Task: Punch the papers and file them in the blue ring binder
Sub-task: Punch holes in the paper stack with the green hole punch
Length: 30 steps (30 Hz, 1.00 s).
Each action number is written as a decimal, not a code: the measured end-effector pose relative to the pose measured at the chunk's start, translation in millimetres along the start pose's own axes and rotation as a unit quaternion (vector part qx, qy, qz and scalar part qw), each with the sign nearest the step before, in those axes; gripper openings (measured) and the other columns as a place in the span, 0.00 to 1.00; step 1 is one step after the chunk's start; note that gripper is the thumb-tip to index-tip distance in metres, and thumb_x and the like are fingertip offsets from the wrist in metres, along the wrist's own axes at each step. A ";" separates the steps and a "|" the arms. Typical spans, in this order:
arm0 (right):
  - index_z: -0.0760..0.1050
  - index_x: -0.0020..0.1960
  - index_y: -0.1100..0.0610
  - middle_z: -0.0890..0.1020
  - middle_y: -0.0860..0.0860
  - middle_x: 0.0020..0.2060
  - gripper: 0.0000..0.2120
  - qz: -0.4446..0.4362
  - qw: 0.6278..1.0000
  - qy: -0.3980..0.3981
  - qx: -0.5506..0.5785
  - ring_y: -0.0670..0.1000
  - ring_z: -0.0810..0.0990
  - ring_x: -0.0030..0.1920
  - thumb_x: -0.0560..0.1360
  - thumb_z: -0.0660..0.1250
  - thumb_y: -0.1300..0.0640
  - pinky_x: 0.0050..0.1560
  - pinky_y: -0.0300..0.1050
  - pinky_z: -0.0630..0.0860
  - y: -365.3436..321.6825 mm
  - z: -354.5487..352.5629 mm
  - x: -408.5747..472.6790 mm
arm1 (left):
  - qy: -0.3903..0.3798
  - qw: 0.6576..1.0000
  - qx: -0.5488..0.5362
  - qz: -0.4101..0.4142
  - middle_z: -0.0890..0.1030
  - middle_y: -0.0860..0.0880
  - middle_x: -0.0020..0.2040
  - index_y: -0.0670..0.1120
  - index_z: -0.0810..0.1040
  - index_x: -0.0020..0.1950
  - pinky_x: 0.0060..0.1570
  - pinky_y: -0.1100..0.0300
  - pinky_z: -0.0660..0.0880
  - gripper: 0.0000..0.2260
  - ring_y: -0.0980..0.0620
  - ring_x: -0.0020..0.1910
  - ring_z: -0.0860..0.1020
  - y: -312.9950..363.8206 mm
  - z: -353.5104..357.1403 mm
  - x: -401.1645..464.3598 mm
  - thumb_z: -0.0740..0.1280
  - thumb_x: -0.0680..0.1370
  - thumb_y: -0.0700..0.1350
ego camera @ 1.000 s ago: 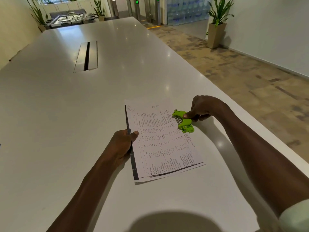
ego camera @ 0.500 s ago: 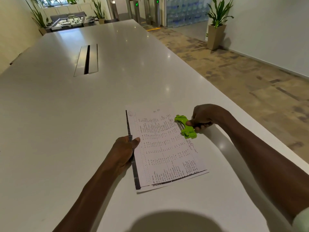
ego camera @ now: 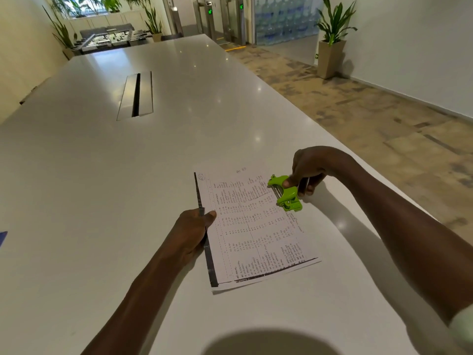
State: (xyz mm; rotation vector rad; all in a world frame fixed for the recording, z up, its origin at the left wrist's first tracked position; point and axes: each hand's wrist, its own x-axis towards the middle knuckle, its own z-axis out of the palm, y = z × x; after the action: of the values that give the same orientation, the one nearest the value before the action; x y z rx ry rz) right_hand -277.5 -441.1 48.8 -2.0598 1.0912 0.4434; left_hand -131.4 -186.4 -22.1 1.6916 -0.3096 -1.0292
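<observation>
Papers (ego camera: 256, 226): flat on the desk (ego camera: 128, 175), long axis near to far, between both hands.
Punch (ego camera: 285, 193): green, astride their right edge.
Right hand (ego camera: 307, 167): fingers grasping the punch.
Left hand (ego camera: 190, 231): fingers pinching the left edge.
Writing: printed columns, illegible.
Binder: not seen for certain.

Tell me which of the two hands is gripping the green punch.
The right hand, at the papers' far right edge, grips the green punch with curled fingers. The left hand only holds down the papers' dark left edge.
</observation>
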 end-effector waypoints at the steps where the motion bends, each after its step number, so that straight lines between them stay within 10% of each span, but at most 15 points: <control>1: 0.79 0.48 0.72 0.85 0.61 0.35 0.17 -0.001 1.000 0.004 0.000 0.54 0.83 0.29 0.71 0.74 0.56 0.41 0.44 0.83 -2.3 0.5 -0.9 | -0.001 1.000 -0.002 -0.001 0.87 0.45 0.45 0.40 0.80 0.53 0.36 0.57 0.81 0.07 0.46 0.42 0.86 0.3 0.0 -0.1 0.63 0.82 0.40; 15: 0.75 0.54 0.74 0.83 0.67 0.44 0.19 0.012 0.999 0.034 0.021 0.60 0.84 0.39 0.72 0.73 0.60 0.53 0.56 0.81 -10.8 9.4 -14.1 | 0.004 1.000 -0.022 0.013 0.87 0.47 0.46 0.41 0.79 0.54 0.55 0.43 0.78 0.07 0.43 0.47 0.85 -1.3 -6.6 -3.2 0.62 0.82 0.40; 26: 0.77 0.53 0.73 0.84 0.65 0.42 0.19 0.007 0.998 0.056 0.033 0.57 0.85 0.34 0.72 0.74 0.57 0.46 0.50 0.83 -6.2 11.2 -19.3 | 0.031 0.997 -0.039 0.061 0.87 0.49 0.44 0.47 0.80 0.52 0.38 0.54 0.81 0.05 0.48 0.42 0.86 -10.8 -40.5 -12.6 0.65 0.81 0.42; 30: 0.79 0.49 0.70 0.85 0.64 0.42 0.19 -0.004 0.995 0.094 0.033 0.60 0.85 0.41 0.71 0.74 0.53 0.49 0.52 0.82 -1.3 17.7 -26.4 | 0.040 0.996 -0.031 0.076 0.86 0.47 0.48 0.47 0.80 0.51 0.48 0.48 0.80 0.05 0.44 0.47 0.84 -10.0 -53.2 -17.2 0.64 0.81 0.42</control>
State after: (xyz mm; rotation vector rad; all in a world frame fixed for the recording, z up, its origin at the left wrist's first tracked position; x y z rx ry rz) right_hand -290.9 -412.6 53.5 -2.0791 1.1901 0.2093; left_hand -104.3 -136.6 -20.3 1.6234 -0.3455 -0.8481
